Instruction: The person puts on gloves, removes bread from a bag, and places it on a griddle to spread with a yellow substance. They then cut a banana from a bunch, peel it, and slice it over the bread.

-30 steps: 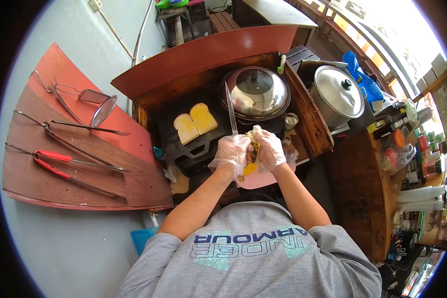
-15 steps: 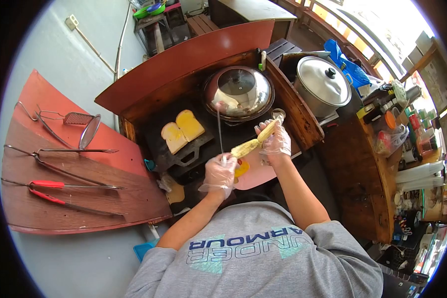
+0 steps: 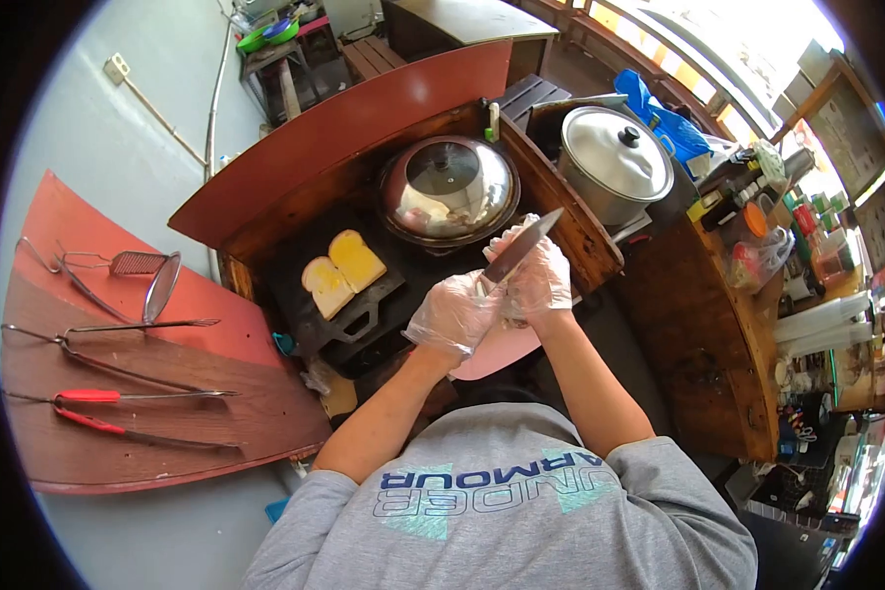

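Observation:
My left hand [image 3: 454, 313], in a clear plastic glove, is closed around the handle of a knife [image 3: 527, 244]. The blade points up and right, crossing in front of my right hand [image 3: 541, 278]. That hand is gloved too, its fingers curled; the long pale-yellow food piece it held a moment ago is hidden behind blade and glove. Below both hands lies a pink cutting board [image 3: 492, 360], mostly covered by them. Left of them, two bread slices [image 3: 344, 272] with yellow spread sit side by side on a dark griddle plate [image 3: 376, 307].
A domed lidded pan [image 3: 449, 192] stands behind my hands, and a large lidded pot [image 3: 615, 167] beyond the wooden partition. Tongs [image 3: 118, 396] and a strainer [image 3: 163, 288] lie on the red-brown board [image 3: 256, 413] at left. Bottles and bags crowd the right-hand counter [image 3: 698, 364].
The knife has swung from upright beside my left hand to across my right hand. My left hand has moved right and up, and the hands now meet. The pale-yellow piece has gone from sight.

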